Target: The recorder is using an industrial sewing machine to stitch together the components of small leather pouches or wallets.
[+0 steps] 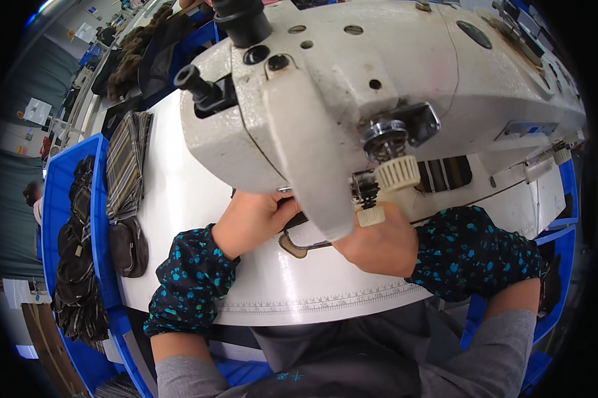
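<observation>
A white sewing machine [418, 73] fills the upper middle and hides the spot under its head. My left hand [251, 222] is left of the needle area, its fingers curled and the thumb pressed on a dark piece of fabric [296, 221]. On the other side, my right hand [378, 247] lies beside the machine head, below the tension knobs [397, 174]; its fingertips are hidden behind the head. Between the hands, a small brown-edged tab [292, 247] shows on the white table [259, 292]. Striped fabric [445, 174] lies beneath the machine arm.
At the left, a blue bin [103, 199] holds dark fabric pouches [76, 259]. A stack of striped fabric pieces [130, 162] and a dark pouch [128, 247] rest on the table's left edge. Another blue bin [564, 265] stands at the right. A printed ruler [312, 306] runs along the front edge.
</observation>
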{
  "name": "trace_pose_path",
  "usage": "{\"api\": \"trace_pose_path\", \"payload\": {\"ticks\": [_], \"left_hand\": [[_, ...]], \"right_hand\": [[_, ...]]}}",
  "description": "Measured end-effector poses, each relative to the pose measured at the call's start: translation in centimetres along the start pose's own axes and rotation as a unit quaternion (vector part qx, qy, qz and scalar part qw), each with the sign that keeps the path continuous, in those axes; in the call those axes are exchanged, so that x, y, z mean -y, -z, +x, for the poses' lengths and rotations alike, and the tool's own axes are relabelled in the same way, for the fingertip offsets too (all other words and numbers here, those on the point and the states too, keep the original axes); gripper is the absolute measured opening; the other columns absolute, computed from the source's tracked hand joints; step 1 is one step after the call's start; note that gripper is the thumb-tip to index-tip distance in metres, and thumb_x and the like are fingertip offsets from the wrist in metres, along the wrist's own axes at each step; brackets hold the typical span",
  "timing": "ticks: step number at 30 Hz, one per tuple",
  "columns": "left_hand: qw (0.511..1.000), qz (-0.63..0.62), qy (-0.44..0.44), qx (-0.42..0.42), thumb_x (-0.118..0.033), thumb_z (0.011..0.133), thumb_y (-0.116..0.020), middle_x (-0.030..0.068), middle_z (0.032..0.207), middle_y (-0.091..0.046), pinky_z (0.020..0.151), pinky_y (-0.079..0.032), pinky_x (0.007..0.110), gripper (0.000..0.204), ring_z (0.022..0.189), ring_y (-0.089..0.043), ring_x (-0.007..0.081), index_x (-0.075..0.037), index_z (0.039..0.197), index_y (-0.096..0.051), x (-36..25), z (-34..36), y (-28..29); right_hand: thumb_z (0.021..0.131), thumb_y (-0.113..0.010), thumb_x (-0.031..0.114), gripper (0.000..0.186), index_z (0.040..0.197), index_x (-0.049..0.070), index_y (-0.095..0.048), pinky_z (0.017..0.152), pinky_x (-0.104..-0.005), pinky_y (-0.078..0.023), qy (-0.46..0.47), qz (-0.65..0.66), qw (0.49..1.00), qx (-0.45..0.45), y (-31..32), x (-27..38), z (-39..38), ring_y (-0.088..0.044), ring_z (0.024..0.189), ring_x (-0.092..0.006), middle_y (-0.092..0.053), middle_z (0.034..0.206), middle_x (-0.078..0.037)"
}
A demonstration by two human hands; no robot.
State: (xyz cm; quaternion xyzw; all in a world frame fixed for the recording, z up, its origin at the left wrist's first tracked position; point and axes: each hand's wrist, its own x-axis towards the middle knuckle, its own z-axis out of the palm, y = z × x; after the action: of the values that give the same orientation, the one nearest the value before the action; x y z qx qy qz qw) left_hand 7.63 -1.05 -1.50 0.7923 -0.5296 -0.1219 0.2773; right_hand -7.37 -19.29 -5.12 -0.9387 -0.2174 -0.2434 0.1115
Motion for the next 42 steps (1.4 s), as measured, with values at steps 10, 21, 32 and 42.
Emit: {"api": "trace_pose_path", "payload": {"ticks": [10, 21, 32, 42], "left_hand": [[1.000, -0.003, 0.027, -0.004, -0.015, 0.080, -0.080, 0.0141, 0.103, -0.072, 0.084, -0.053, 0.040, 0.031, 0.094, -0.067, 0.0356, -0.006, 0.109, -0.073, -0.4, 0.6, 0.4], [0.997, 0.059, -0.020, -0.055, -0.022, 0.074, -0.084, 0.0056, 0.093, -0.074, 0.080, -0.054, 0.037, 0.024, 0.087, -0.069, 0.0291, -0.012, 0.096, -0.080, -0.3, 0.1, -0.3], [0.998, 0.025, -0.031, -0.040, -0.020, 0.070, -0.086, 0.0076, 0.102, -0.074, 0.081, -0.055, 0.037, 0.025, 0.094, -0.068, 0.0302, -0.013, 0.093, -0.080, 0.5, 0.5, 0.1], [0.989, 0.082, -0.044, -0.112, -0.023, 0.073, -0.081, 0.0072, 0.091, -0.072, 0.070, -0.056, 0.037, 0.019, 0.088, -0.067, 0.0290, -0.013, 0.089, -0.080, -0.6, 0.9, 0.2]], "right_hand": [[0.070, -0.065, 0.012, 0.010, 0.066, 0.011, -0.056, 0.044, -0.0357, -0.043, 0.015, -0.022, 1.000, 0.001, 0.1, 0.0, 0.0, -0.058, 0.049, -0.0209, -0.050, 0.052, -0.003], [0.079, -0.066, 0.012, 0.013, 0.091, 0.008, -0.070, 0.042, -0.0360, -0.042, -0.007, -0.052, 0.997, -0.051, -0.5, -0.4, -0.2, -0.056, 0.046, -0.0204, -0.050, 0.053, -0.001], [0.078, -0.067, 0.011, 0.040, 0.117, 0.005, -0.069, 0.044, -0.0374, -0.043, -0.006, -0.047, 0.998, 0.043, 0.0, -0.6, -0.4, -0.057, 0.049, -0.0212, -0.057, 0.063, -0.001], [0.084, -0.068, 0.010, 0.030, 0.114, 0.009, -0.072, 0.051, -0.0358, -0.046, -0.078, 0.009, 0.997, -0.014, -0.5, -1.7, 0.1, -0.061, 0.054, -0.0216, -0.063, 0.067, 0.001]]}}
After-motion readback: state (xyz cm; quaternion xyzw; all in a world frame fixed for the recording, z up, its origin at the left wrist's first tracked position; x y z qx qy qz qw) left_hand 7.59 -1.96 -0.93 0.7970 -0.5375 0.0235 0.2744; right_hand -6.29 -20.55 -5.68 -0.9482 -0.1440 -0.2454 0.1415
